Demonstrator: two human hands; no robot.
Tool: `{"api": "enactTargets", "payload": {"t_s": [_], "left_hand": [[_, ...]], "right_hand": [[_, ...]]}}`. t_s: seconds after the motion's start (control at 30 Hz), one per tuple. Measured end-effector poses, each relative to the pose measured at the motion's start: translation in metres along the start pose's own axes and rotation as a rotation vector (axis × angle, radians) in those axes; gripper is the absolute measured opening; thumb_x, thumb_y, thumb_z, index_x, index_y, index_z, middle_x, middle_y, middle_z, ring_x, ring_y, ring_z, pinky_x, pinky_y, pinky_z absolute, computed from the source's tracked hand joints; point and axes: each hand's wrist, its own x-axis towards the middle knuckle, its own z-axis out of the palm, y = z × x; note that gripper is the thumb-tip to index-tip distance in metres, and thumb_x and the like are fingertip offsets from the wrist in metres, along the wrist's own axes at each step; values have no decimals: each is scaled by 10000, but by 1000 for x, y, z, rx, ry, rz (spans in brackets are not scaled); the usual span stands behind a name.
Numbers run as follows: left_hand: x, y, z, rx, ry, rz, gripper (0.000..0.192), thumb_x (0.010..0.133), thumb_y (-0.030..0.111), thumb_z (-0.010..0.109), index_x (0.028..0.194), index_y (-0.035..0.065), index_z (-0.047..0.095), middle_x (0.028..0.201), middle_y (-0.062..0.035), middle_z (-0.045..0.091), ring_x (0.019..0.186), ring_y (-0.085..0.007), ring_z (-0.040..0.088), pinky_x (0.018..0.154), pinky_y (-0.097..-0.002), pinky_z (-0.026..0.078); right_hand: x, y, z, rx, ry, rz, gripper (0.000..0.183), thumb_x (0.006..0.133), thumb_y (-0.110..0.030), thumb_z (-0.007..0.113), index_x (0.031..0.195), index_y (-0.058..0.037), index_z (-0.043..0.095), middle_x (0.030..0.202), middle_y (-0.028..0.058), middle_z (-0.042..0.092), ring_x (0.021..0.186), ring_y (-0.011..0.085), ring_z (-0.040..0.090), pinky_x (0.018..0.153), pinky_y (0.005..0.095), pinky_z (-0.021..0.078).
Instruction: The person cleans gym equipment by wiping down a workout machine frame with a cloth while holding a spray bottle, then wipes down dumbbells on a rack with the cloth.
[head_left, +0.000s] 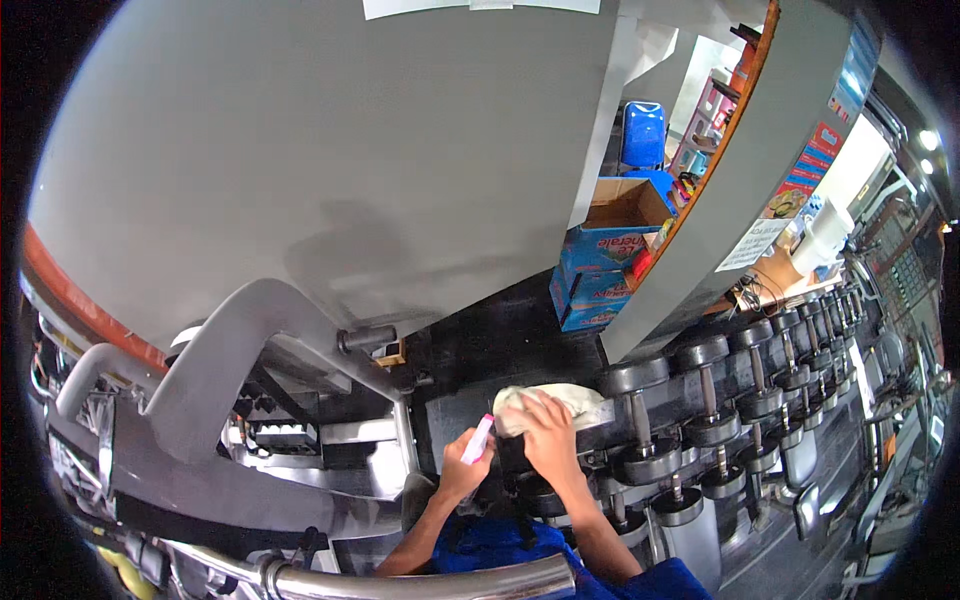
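My left hand (463, 466) is closed around a spray bottle (477, 444) with a white and pink head; most of its body is hidden by my fingers. Just to the right, my right hand (551, 435) grips a bunched cream cloth (581, 399). The cloth lies at the near end of the dumbbell rack, over something I cannot make out. Beside it on the upper tier rests a black dumbbell (639, 416) with a metal handle. Another dumbbell (540, 491) is partly hidden beneath my right wrist.
More dumbbells (705, 386) run along the rack to the right. At left stands a grey exercise machine (247, 345), with a chrome bar (420, 581) crossing low in front. A grey wall (337, 135) is ahead. Blue cardboard boxes (592, 300) sit beside the grey counter (697, 225).
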Motion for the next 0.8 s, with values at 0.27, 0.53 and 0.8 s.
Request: {"api": "enactTargets", "payload": {"t_s": [0.27,0.53,0.8], "left_hand": [[-2,-2,-18,-42,7,-132,100,815,16,652,909,37,628,776,-49,682,711,-136,668,618,-271,513],[-7,-11,-17,-75,-6,-50,91,821,2,638,902,42,631,747,-33,667,591,-104,633,528,-255,493],[-15,-13,-37,-201,80,-116,83,857,5,626,930,42,610,687,-3,611,525,-71,574,464,-232,450]], "right_hand": [[-1,47,-2,148,147,383,396,765,72,495,1113,-56,635,1138,165,630,1105,356,579,938,395,462],[8,88,10,340,190,565,285,903,-14,474,1164,-7,587,1113,206,637,1068,351,601,934,380,445],[22,2,34,-236,-166,-223,320,792,-109,572,1076,-185,696,1175,43,633,1215,284,484,1053,507,320]]}}
